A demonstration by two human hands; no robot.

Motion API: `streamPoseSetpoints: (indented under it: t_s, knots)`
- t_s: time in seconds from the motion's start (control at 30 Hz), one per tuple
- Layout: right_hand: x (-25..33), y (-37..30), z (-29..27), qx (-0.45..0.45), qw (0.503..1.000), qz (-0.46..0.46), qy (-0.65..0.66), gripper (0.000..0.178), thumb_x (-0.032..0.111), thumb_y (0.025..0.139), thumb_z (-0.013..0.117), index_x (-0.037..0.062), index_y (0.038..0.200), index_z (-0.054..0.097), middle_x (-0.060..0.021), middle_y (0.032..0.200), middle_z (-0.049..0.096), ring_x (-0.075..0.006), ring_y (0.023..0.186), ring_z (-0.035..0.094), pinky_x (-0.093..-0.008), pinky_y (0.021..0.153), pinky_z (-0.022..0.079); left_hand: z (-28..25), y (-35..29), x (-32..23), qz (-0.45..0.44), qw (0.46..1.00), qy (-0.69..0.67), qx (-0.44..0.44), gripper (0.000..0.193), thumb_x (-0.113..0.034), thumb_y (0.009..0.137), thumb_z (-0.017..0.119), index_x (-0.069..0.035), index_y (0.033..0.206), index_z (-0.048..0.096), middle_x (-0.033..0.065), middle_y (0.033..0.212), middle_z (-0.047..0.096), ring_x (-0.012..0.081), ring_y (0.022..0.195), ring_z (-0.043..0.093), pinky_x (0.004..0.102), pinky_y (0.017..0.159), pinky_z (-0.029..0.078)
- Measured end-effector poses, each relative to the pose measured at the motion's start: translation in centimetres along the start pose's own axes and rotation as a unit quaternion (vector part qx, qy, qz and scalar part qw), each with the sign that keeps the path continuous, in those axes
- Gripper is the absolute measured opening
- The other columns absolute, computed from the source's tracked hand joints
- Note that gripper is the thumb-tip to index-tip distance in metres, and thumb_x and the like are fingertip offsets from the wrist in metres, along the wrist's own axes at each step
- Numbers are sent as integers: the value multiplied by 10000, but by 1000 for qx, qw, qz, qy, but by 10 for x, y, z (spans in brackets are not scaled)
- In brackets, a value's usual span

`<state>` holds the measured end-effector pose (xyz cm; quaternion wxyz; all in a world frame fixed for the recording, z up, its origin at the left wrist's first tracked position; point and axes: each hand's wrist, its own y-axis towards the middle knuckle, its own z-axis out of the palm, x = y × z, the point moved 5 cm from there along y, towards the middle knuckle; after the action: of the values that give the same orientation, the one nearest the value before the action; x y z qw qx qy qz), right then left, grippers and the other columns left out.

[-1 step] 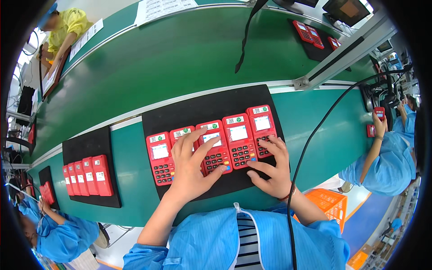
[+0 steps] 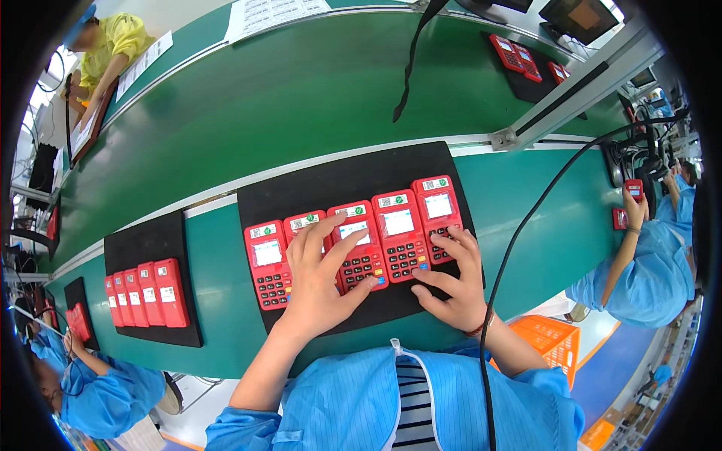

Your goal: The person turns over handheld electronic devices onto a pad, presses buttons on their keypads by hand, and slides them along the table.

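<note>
No clear movement showed since the earlier frame: both hands and the red devices held their places. The green table (image 2: pixel 519 188) ran across the view, with an orange crate (image 2: pixel 545 342) below it by the right forearm. A black mat (image 2: pixel 316 188) lay on the table in front of the person, and a smaller mat (image 2: pixel 159 239) farther left carried another red row (image 2: pixel 154 293).

The left hand (image 2: pixel 320 282) spread its fingers apart over the second device (image 2: pixel 303 222) and third device (image 2: pixel 359 264), its thumb at the latter's lower keys. The right hand (image 2: pixel 462 289) also had its fingers apart, reaching over the lower right of the fourth device (image 2: pixel 398 255) and the keypad of the fifth device (image 2: pixel 435 214). Neither hand was clamped on anything; whether the fingertips pressed could not be told.

Five devices lay side by side on the larger mat, the first device (image 2: pixel 265 274) uncovered. Their visible screens were lit, above small dark keys.
</note>
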<state>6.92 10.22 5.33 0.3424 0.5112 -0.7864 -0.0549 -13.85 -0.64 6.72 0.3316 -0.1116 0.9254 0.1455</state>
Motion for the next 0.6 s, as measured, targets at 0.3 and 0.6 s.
streamPoseSetpoints:
  t_s: [0.3,0.6]
  knots:
    - [-6,-1,-1,-12,999,28,24,316,147,729,853,170,1035,775,-123,1387,581,-426,1377,469,-583,1133,388,6,-2,7,12,1000,10,-3,626,-237,733,908,-163,1310,677,115,1521,459,379,1427,371,519,1172,302]
    - [-64,-1,-18,-48,894,315,313,573,-52,842,785,18,1385,615,-117,1259,629,-86,876,617,-239,746,551,20,-5,-5,32,995,98,-11,838,-475,666,938,-174,1379,615,186,1545,397,427,1432,365,583,1134,306]
